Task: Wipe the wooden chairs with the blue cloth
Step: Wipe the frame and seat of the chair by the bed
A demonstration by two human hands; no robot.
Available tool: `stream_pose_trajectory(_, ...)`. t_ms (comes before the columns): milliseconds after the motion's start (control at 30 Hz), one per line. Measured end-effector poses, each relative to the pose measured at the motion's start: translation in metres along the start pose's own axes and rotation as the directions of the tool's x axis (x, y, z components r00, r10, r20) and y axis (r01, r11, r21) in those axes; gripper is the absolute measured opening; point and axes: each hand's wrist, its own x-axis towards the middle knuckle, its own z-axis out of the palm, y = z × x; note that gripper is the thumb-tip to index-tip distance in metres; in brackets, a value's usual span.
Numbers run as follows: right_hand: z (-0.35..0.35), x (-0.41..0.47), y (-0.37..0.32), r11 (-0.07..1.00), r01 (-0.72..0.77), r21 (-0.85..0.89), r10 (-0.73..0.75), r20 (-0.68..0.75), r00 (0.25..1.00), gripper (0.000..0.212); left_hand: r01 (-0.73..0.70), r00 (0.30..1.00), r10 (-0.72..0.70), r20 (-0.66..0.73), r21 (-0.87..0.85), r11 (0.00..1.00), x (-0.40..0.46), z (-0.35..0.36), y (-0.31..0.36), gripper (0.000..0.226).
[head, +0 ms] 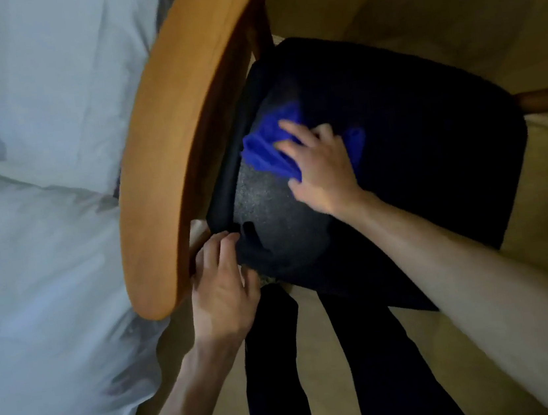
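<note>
Dim indoor light leaves the dark upholstered seat (411,128) nearly black, with one grainy grey patch lit near its rear edge. The pale blue-white bedding (34,202) at left is the brightest area, smeared by motion blur. The curved orange-brown wooden backrest (182,142) bows strongly under wide-angle distortion. The crumpled blue cloth (265,149) glows saturated; the beige floor (449,13) sits soft and shadowed.

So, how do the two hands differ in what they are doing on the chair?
The right hand lies on the blue cloth with fingers spread, pressing it onto the dark seat; the left hand holds no cloth. The right hand is at the seat's middle; the left hand grips the seat's edge, under the curved wooden backrest. Both are bare and touch the same chair.
</note>
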Motion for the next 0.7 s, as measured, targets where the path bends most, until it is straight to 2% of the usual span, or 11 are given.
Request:
stream_pose_trajectory(133, 0.022, -0.109, -0.012, 0.981, 0.143, 0.134, -0.162, 0.143, 0.976, 0.058, -0.014, 0.999, 0.014, 0.037, 0.006, 1.000, 0.011, -0.008, 0.013, 0.048)
stream_pose_trajectory(267, 0.029, -0.160, -0.008, 0.958, 0.218, 0.188, -0.277, 0.399, 0.874, 0.053, -0.063, 0.997, 0.061, 0.048, 0.037, 0.997, 0.026, -0.009, 0.022, 0.049)
stream_pose_trajectory(333, 0.021, -0.162, 0.008, 0.934, 0.234, 0.268, -0.335, 0.440, 0.833, 0.051, -0.076, 0.996, 0.074, 0.044, 0.061, 0.995, 0.033, -0.005, 0.026, 0.052)
stream_pose_trajectory(367, 0.012, -0.158, 0.017, 0.925, 0.210, 0.317, -0.334, 0.413, 0.847, 0.051, -0.084, 0.996, 0.081, 0.040, 0.068, 0.994, 0.037, -0.002, 0.029, 0.053)
stream_pose_trajectory(433, -0.013, -0.137, 0.037, 0.916, 0.107, 0.386, -0.223, 0.268, 0.937, 0.053, -0.119, 0.993, 0.116, 0.032, 0.080, 0.990, 0.045, 0.004, 0.037, 0.054)
stream_pose_trajectory(500, -0.045, -0.096, 0.063, 0.915, -0.013, 0.404, -0.003, 0.039, 0.999, 0.054, -0.144, 0.990, 0.143, 0.020, 0.057, 0.988, 0.054, 0.010, 0.046, 0.052)
stream_pose_trajectory(567, -0.076, -0.042, 0.101, 0.933, -0.137, 0.332, 0.183, -0.113, 0.977, 0.057, -0.144, 0.989, 0.144, 0.012, 0.011, 0.989, 0.061, 0.014, 0.056, 0.050)
stream_pose_trajectory(633, -0.101, 0.011, 0.139, 0.924, -0.281, 0.259, 0.323, -0.132, 0.937, 0.056, -0.154, 0.988, 0.154, -0.006, -0.006, 0.988, 0.066, 0.017, 0.066, 0.049)
stream_pose_trajectory(700, -0.102, 0.033, 0.160, 0.886, -0.442, 0.139, 0.456, -0.091, 0.885, 0.055, -0.181, 0.983, 0.181, -0.026, -0.008, 0.983, 0.069, 0.019, 0.073, 0.049)
